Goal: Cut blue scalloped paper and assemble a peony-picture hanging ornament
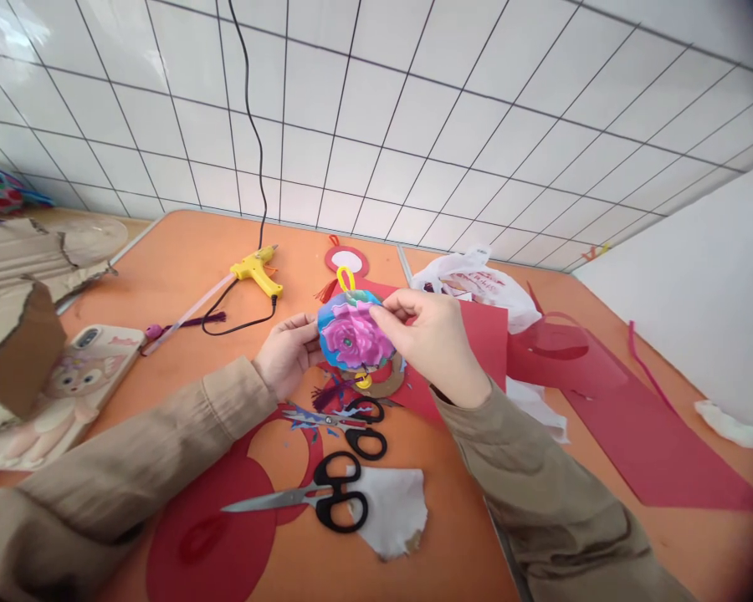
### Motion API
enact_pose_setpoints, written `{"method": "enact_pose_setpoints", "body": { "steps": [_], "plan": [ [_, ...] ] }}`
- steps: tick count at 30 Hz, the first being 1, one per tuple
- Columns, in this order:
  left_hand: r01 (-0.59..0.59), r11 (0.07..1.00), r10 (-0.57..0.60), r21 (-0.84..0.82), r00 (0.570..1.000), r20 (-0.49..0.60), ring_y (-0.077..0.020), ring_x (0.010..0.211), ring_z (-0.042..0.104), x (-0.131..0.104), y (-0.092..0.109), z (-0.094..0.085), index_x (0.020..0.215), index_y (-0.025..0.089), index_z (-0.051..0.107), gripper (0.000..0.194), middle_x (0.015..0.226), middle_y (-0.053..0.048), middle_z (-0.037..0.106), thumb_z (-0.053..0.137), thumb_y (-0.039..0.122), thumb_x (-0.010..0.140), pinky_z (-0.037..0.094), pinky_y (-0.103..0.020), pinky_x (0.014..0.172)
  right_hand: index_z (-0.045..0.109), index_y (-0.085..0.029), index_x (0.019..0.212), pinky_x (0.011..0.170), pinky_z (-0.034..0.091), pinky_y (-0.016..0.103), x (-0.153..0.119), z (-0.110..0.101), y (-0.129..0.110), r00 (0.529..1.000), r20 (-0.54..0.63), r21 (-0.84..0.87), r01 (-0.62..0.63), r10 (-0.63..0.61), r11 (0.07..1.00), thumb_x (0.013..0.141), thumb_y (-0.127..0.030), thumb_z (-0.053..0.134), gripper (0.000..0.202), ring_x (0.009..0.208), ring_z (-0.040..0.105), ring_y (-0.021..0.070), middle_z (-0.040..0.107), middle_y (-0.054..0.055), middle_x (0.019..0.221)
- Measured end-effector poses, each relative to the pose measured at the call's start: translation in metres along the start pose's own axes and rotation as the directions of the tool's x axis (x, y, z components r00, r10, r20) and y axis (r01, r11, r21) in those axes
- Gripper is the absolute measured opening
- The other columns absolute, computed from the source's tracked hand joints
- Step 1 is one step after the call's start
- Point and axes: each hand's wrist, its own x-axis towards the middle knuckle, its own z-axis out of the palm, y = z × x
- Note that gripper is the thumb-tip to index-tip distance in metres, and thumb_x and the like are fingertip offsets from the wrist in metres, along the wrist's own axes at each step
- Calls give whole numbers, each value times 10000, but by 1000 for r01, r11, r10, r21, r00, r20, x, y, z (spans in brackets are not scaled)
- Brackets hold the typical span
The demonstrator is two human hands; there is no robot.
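Note:
Between my two hands is a round blue ornament with a pink-purple flower [355, 339] on its front. A yellow loop [346, 278] stands up from its top, and a dark purple tassel [330, 395] hangs at its bottom. My left hand [289, 351] pinches the ornament's left edge. Thumb and fingers of my right hand [430, 334] close on its upper right edge. Below it lie small scissors [365, 425] among blue scraps, and larger scissors [326, 493] with black handles. A cardboard ring [392, 380] shows partly behind the ornament.
A yellow glue gun [257, 272] with a cord lies at the back left. Nearby are a phone case [69, 385] and torn cardboard [18, 334]. Red sheets [633, 426], a plastic bag [477, 280], a white scrap [395, 510] and a red-rimmed disc [347, 261] lie on the orange table.

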Motion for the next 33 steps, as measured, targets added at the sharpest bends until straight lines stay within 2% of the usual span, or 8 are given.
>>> {"method": "enact_pose_setpoints", "body": {
  "steps": [8, 14, 18, 21, 24, 27, 29, 33],
  "plan": [
    [21, 1000, -22, -19, 1000, -11, -124, 535, 626, -1, 1, 0, 633, 130, 627, 259, 607, -38, 656, 567, 25, 862, 542, -245, 560, 430, -190, 552, 516, 261, 273, 2, 2, 8, 999, -10, -317, 26, -31, 948, 836, -330, 594, 357, 467, 327, 95, 425, -38, 471],
    [9, 1000, -9, -18, 1000, -19, -125, 538, 615, -1, 0, 0, 591, 136, 592, 282, 602, -36, 642, 593, 40, 856, 529, -249, 561, 387, -196, 571, 516, 229, 280, 0, 0, 7, 998, 17, -439, 68, -67, 896, 821, -326, 601, 353, 470, 292, 98, 403, -43, 475],
    [8, 1000, -8, -12, 1000, -14, -131, 542, 617, 0, 1, -1, 606, 136, 598, 239, 610, -35, 642, 642, 54, 825, 532, -256, 566, 457, -196, 590, 517, 261, 280, 2, -4, 9, 998, 0, -450, 57, -64, 891, 828, -373, 625, 341, 457, 342, 106, 434, -41, 468],
    [4, 1000, -4, -8, 1000, -16, -130, 538, 616, 0, 1, -2, 613, 140, 596, 224, 607, -29, 638, 654, 50, 810, 534, -255, 566, 564, -191, 658, 532, 334, 293, 5, -10, 12, 992, -54, -429, 77, -111, 900, 823, -374, 654, 263, 477, 454, 136, 512, -25, 493],
    [-4, 1000, 4, -2, 1000, -20, -126, 534, 616, 0, 1, -2, 615, 143, 592, 229, 606, -24, 636, 634, 48, 820, 538, -249, 566, 653, -174, 781, 665, 472, 345, 9, -16, 15, 927, -81, -378, 311, -366, 872, 842, -241, 636, 92, 688, 619, 207, 657, 41, 674],
    [-8, 1000, 8, 7, 1000, -20, -127, 541, 623, 0, 1, -2, 641, 140, 610, 203, 614, -25, 644, 629, 51, 822, 546, -249, 571, 710, -191, 883, 875, 517, 412, 12, -17, 15, 769, 41, -313, 616, -638, 723, 883, -160, 599, 116, 1027, 636, 265, 722, 85, 927],
    [-11, 1000, 11, 14, 1000, -19, -128, 544, 626, -1, 1, -2, 657, 139, 619, 182, 620, -26, 652, 633, 51, 817, 551, -250, 575, 730, -215, 937, 920, 515, 431, 14, -16, 16, 701, 122, -299, 701, -703, 647, 904, -137, 582, 171, 1137, 603, 273, 727, 77, 1009],
    [-16, 999, 16, 28, 1000, -21, -127, 533, 627, 0, 2, -2, 644, 139, 603, 189, 611, -23, 651, 639, 52, 808, 550, -245, 558, 744, -216, 949, 906, 506, 463, 17, -15, 22, 689, 136, -346, 706, -712, 618, 920, -128, 572, 195, 1158, 599, 293, 729, 84, 998]
  ]
}}
